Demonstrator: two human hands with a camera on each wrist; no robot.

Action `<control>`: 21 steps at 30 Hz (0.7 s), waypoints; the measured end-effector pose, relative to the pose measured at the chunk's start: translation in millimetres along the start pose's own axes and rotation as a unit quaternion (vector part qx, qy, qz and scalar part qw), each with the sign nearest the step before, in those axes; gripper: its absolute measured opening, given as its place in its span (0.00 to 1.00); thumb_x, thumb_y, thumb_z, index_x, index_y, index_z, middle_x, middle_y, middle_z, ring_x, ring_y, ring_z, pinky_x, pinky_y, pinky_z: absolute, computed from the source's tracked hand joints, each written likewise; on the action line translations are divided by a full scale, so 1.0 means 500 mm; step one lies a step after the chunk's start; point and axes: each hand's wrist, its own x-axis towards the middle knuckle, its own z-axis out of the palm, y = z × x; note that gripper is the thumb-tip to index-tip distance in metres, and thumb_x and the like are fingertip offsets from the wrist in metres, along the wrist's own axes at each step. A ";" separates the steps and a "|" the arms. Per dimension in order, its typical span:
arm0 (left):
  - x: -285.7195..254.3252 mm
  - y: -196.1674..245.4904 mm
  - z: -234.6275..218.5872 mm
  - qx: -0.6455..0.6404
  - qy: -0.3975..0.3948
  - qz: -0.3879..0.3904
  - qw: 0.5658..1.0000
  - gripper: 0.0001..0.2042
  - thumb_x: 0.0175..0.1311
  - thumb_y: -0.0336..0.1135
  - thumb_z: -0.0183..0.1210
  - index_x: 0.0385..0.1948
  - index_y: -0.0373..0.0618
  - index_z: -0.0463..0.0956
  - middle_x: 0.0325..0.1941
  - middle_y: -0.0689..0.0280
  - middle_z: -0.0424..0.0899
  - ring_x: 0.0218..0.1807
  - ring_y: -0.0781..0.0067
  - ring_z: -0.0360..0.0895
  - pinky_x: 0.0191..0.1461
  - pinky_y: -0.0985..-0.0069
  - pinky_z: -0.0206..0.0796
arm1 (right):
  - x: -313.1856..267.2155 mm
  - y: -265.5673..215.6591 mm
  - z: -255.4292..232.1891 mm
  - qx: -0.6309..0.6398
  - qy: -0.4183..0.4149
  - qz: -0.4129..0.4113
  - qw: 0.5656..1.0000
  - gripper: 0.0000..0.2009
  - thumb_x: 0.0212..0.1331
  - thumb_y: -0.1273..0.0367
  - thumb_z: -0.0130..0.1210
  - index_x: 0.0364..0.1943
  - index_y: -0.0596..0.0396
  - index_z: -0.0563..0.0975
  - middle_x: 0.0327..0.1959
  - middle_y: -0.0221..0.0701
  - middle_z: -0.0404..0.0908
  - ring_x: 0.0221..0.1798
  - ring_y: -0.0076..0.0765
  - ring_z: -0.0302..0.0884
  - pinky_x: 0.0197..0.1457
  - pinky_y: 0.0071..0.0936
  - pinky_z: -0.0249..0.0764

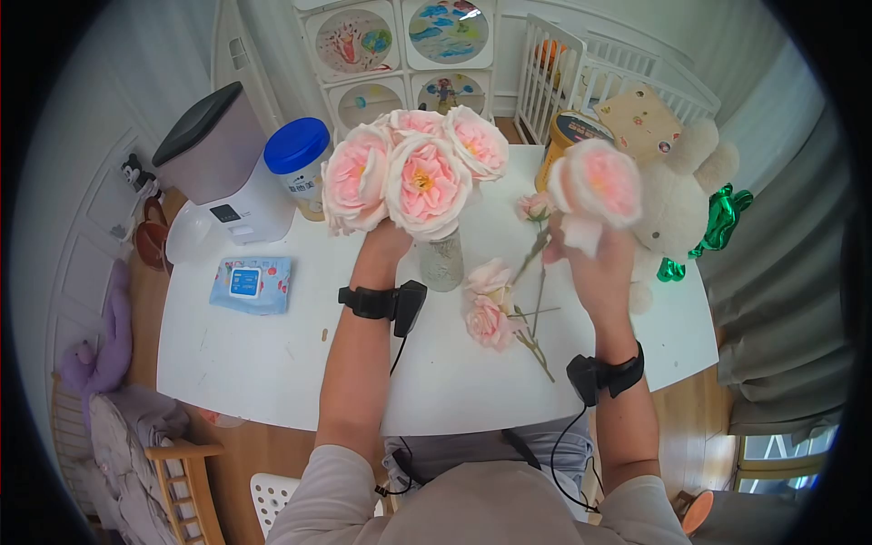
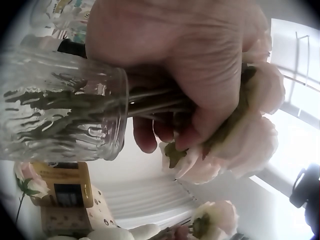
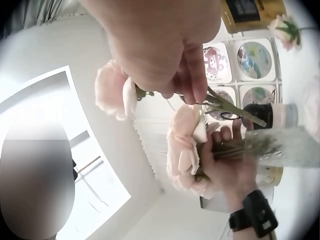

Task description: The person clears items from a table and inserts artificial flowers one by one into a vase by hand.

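Observation:
Several pink roses (image 1: pixel 427 182) stand in a ribbed glass vase (image 1: pixel 442 265), their stems running down inside it in the left wrist view. My left hand (image 2: pixel 170 45) grips those stems just above the vase rim, right under the blooms. To the right, my right hand (image 1: pixel 603 277) holds a single pink rose (image 1: pixel 599 186) upright, its bloom blurred. In the right wrist view the fingers (image 3: pixel 192 75) pinch its stem (image 3: pixel 225 106), and the cut end points toward the vase. More loose roses (image 1: pixel 491 322) lie on the table right of the vase, along with a smaller rose (image 1: pixel 534 207).
On the white table (image 1: pixel 454 391), a pack of wipes (image 1: pixel 252 284), a blue-lidded tub (image 1: pixel 298 163) and a grey-lidded dispenser (image 1: pixel 222 163) are at the left. A yellow tin (image 1: pixel 556 150) and a plush toy (image 1: pixel 677 213) stand at the back right. Wrist-camera cables hang near the table's front edge.

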 end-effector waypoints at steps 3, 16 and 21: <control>0.003 -0.001 -0.001 0.001 0.000 0.002 1.000 0.29 0.58 0.24 0.68 0.65 0.40 0.72 0.65 0.61 0.79 0.67 0.64 0.74 0.72 0.67 0.65 | 0.013 -0.043 0.057 0.119 0.004 -0.053 0.992 0.08 0.64 0.81 0.59 0.46 0.65 0.81 0.38 0.35 0.85 0.36 0.30 0.87 0.40 0.28 0.85; -0.003 -0.016 -0.030 0.046 -0.022 0.080 0.996 0.23 0.63 0.24 0.63 0.62 0.40 0.75 0.66 0.60 0.78 0.68 0.64 0.73 0.74 0.69 0.63 | 0.059 0.051 0.150 -0.124 -0.023 -0.259 0.958 0.12 0.65 0.78 0.58 0.52 0.61 0.79 0.45 0.32 0.82 0.35 0.24 0.82 0.34 0.23 0.78; -0.012 -0.050 -0.048 -0.035 -0.056 0.080 0.995 0.29 0.66 0.27 0.64 0.70 0.42 0.67 0.72 0.63 0.72 0.69 0.66 0.72 0.77 0.66 0.60 | 0.057 0.043 0.148 -0.024 0.019 -0.171 0.985 0.11 0.62 0.77 0.60 0.48 0.61 0.81 0.38 0.30 0.84 0.34 0.25 0.81 0.34 0.25 0.77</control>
